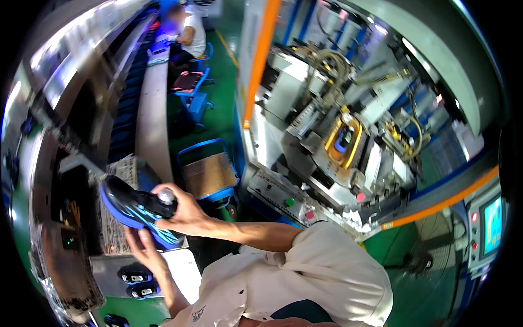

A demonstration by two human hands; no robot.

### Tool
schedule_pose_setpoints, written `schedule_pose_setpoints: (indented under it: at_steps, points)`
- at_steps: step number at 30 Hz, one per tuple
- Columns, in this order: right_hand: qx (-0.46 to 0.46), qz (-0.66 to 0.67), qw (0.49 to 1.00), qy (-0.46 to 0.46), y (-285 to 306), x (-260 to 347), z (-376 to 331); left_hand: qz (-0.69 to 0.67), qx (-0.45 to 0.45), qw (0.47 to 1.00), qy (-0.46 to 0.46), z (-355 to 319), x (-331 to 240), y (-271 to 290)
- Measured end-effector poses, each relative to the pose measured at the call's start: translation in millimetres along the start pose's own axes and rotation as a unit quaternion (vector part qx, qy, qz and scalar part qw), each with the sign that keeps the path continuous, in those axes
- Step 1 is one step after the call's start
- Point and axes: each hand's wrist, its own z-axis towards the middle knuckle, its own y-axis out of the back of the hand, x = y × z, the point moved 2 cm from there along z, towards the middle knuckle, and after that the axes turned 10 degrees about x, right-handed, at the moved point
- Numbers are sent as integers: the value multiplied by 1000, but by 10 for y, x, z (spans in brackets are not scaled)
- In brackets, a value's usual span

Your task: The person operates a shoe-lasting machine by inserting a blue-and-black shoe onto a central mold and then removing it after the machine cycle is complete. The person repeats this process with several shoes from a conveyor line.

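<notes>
A black sports shoe with a blue sole and light-blue stripes [128, 204] is raised in front of me on the left, toe pointing to the upper left. A grey metal knob shows at its ankle opening. My right hand [188, 212] grips the shoe around the heel and ankle, thumb and fingers on either side. Below the sole, my left hand [147, 250] has its fingers stretched and apart, fingertips close to the sole's lower edge; whether they press on it I cannot tell.
A conveyor [152, 109] runs away on the left. On the right stands an orange-edged machine with a yellow shoe mould [344, 143] and a control screen [493, 226]. A blue cart [210, 174] stands between. More shoes [139, 282] sit lower left. A seated person [188, 35] works farther off.
</notes>
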Motion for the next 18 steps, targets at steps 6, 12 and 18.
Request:
schedule_pose_setpoints:
  at_steps: [6,12,18]
  points:
    - [-166,15,985,-49,1361,293,-1247,-256,228,925,165,-433,-189,-1675]
    - [-458,-98,878,-98,2522,794,-2545,-177,587,781,119,-761,-365,-3272]
    - [-675,-65,733,-55,3256,983,-3735,-110,670,710,187,-768,-150,-5289]
